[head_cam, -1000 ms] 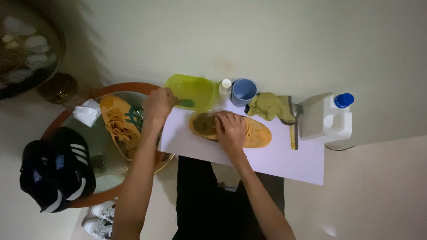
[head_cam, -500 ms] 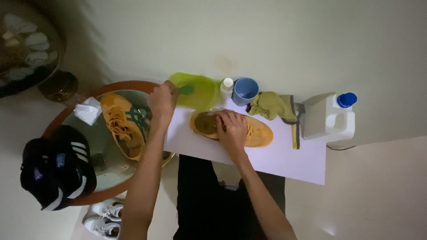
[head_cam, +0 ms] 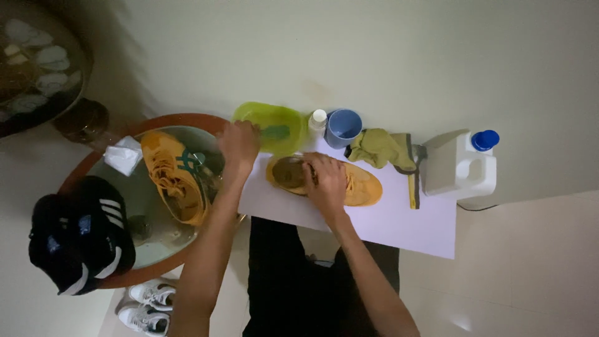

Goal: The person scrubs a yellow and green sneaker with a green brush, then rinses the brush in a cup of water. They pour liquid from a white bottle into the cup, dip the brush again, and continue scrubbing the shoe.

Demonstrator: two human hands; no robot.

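Note:
My right hand (head_cam: 326,181) presses down on the heel end of an orange shoe (head_cam: 365,187) that lies on a white sheet (head_cam: 399,221). My left hand (head_cam: 239,145) holds a green brush (head_cam: 275,132), whose head reaches into a lime-green basin (head_cam: 262,115) just behind the sheet. A second orange shoe (head_cam: 173,178) with a teal mark lies on the round glass table (head_cam: 134,200) to the left of my left arm.
Behind the sheet stand a small white bottle (head_cam: 319,118), a blue cup (head_cam: 343,128), an olive cloth (head_cam: 377,148) and a white jug with a blue cap (head_cam: 462,168). Black striped shoes (head_cam: 78,234) and a tissue (head_cam: 123,155) rest on the round table; white sneakers (head_cam: 146,306) lie below it.
My left hand has moved right from the table's edge to the basin, bringing the green brush over it. My right hand stays on the shoe.

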